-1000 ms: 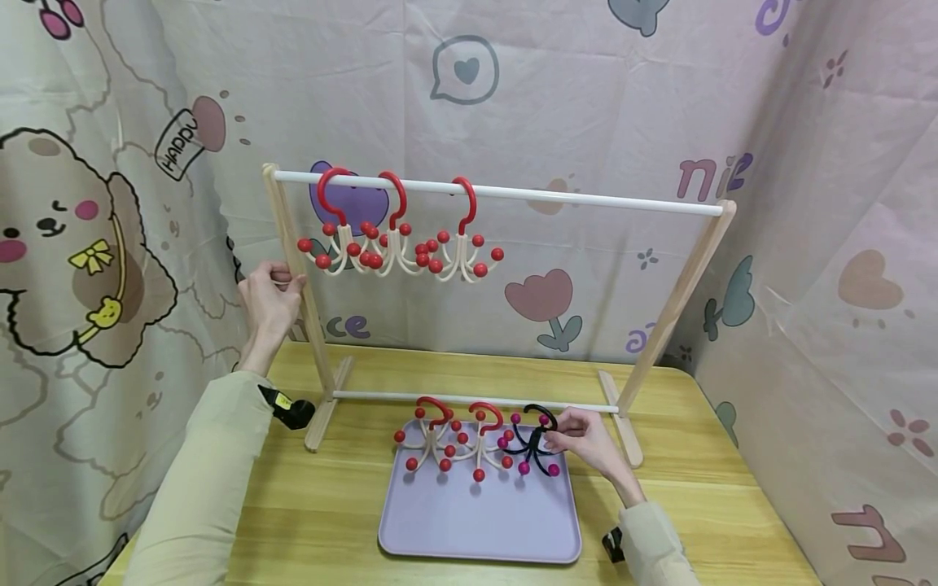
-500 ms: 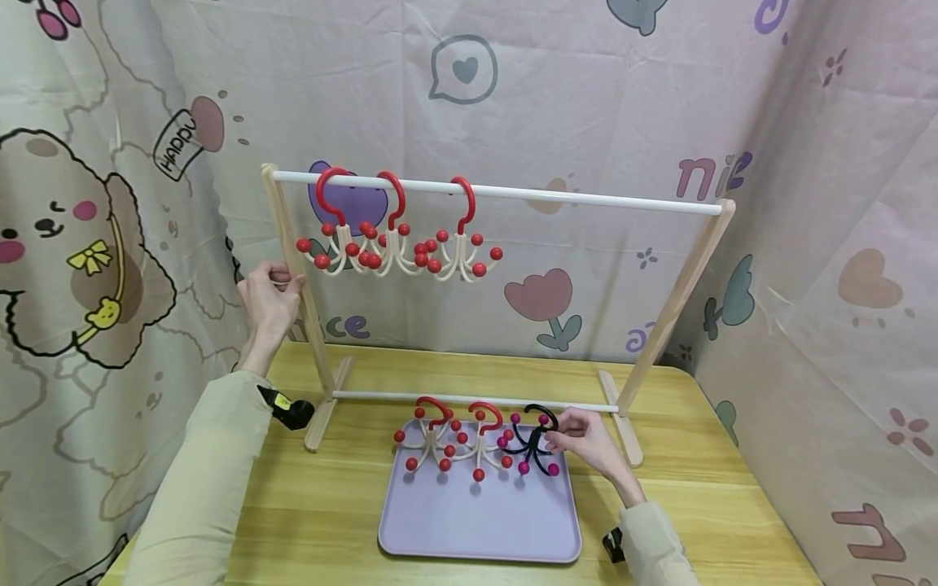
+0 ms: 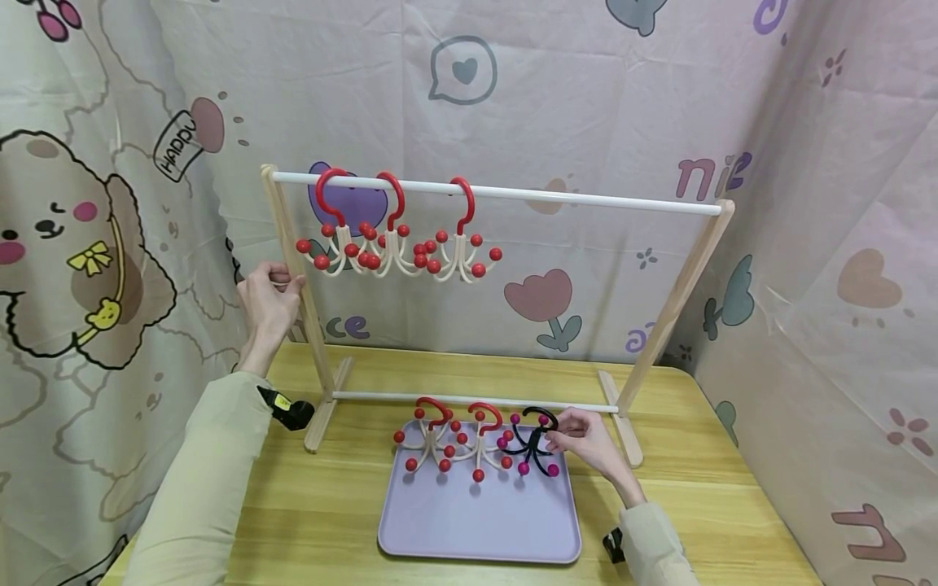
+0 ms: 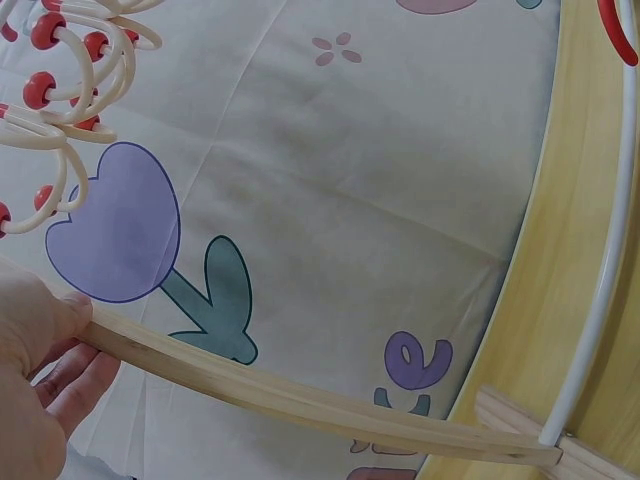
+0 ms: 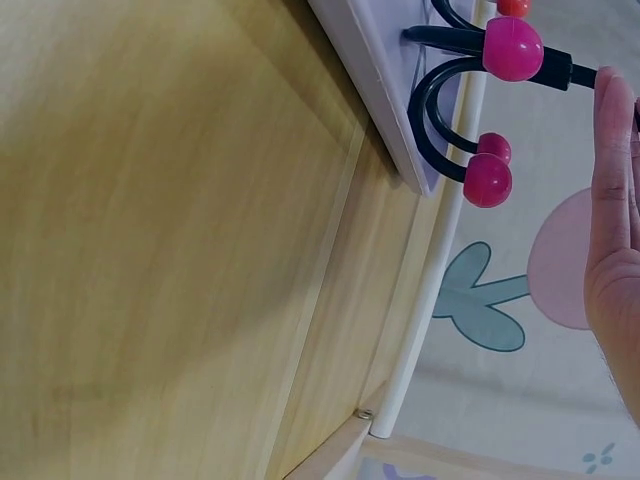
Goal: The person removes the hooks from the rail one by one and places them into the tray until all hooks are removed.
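My left hand (image 3: 271, 301) grips the left wooden post (image 4: 280, 395) of a clothes rack, thumb on one side and fingers behind. My right hand (image 3: 589, 443) pinches a black multi-arm hanger (image 3: 536, 443) with pink ball tips (image 5: 512, 48), near the base of its hook. That hanger is over the back right corner of a lilac tray (image 3: 479, 529). Beside it on the tray are two cream hangers with red hooks and red balls, a middle one (image 3: 479, 443) and a left one (image 3: 431, 439). Exactly where my right fingertips touch is partly hidden.
Three more cream and red hangers (image 3: 394, 236) hang from the left half of the white top rail (image 3: 586, 198). A white lower rail (image 3: 469, 400) runs behind the tray. The rack and tray stand on a wooden table (image 3: 696, 488), with printed curtains (image 3: 828, 325) around it.
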A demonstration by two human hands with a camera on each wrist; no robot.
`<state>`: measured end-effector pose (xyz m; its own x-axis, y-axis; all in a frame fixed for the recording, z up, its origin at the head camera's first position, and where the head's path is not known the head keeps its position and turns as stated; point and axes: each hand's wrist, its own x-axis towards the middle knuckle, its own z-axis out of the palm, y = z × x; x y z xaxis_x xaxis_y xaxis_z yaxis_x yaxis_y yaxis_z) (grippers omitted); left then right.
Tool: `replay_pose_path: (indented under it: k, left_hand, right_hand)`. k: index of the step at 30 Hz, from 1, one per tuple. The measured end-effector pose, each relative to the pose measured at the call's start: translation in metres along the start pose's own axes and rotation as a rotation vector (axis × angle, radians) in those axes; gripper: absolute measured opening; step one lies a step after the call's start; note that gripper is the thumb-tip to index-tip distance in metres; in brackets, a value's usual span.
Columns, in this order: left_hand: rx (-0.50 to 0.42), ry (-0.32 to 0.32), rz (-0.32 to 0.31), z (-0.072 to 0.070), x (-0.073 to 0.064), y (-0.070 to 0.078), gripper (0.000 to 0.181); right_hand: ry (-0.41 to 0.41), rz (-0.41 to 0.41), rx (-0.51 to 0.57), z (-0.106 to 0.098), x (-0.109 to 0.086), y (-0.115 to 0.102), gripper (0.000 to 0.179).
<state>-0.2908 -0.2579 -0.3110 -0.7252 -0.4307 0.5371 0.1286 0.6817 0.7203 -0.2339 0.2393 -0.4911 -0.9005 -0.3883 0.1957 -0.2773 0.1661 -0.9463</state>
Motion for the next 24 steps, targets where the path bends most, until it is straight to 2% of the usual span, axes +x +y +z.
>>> replay_pose_path:
  k: [10, 18, 24]
  left_hand:
    - [-0.004, 0.001, 0.005, 0.0, 0.0, -0.001, 0.027]
    - [-0.014, 0.008, 0.015, -0.001, 0.0, -0.001, 0.027]
    - [-0.015, 0.007, 0.016, -0.001, 0.0, -0.002, 0.027]
  right_hand:
    - [0.016, -0.017, 0.001, -0.001, 0.001, 0.001, 0.021]
    - [0.053, 0.008, -0.063, -0.004, 0.003, -0.007, 0.029]
    - [0.069, -0.058, -0.113, -0.008, 0.008, -0.019, 0.022]
